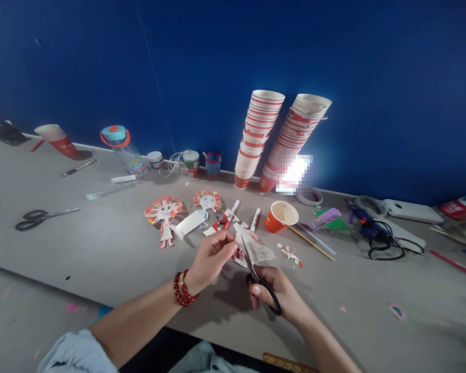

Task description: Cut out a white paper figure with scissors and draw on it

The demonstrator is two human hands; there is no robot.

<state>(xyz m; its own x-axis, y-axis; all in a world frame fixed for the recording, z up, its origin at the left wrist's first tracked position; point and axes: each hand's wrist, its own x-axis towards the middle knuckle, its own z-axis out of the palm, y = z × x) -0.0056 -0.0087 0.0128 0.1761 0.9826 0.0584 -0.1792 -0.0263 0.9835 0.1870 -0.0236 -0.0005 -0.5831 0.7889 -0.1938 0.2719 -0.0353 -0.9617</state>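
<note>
My left hand (pixel 213 256), with a red bead bracelet (pixel 182 289) on its wrist, pinches a piece of white paper (pixel 259 247) with red marks. In my right hand (pixel 277 290) is a pair of black-handled scissors (pixel 248 259), fingers through the loops. The blades lie across the paper close to my left fingertips; whether they bite into it I cannot tell. Beyond my left hand lie two paper dolls, one with a white dress (pixel 166 228) and one with a blue face (pixel 207 201). An orange paper cup (pixel 281 216) stands behind the paper, near small paper scraps (pixel 291 254).
Two tall stacks of paper cups (pixel 259 137) lean by the blue wall. A second pair of scissors (pixel 42 217) and a clear bottle (pixel 122 147) are on the left. To the right lie a wooden stick (pixel 312 243), a black cable (pixel 382 243) and a white power bank-like block (pixel 411 211).
</note>
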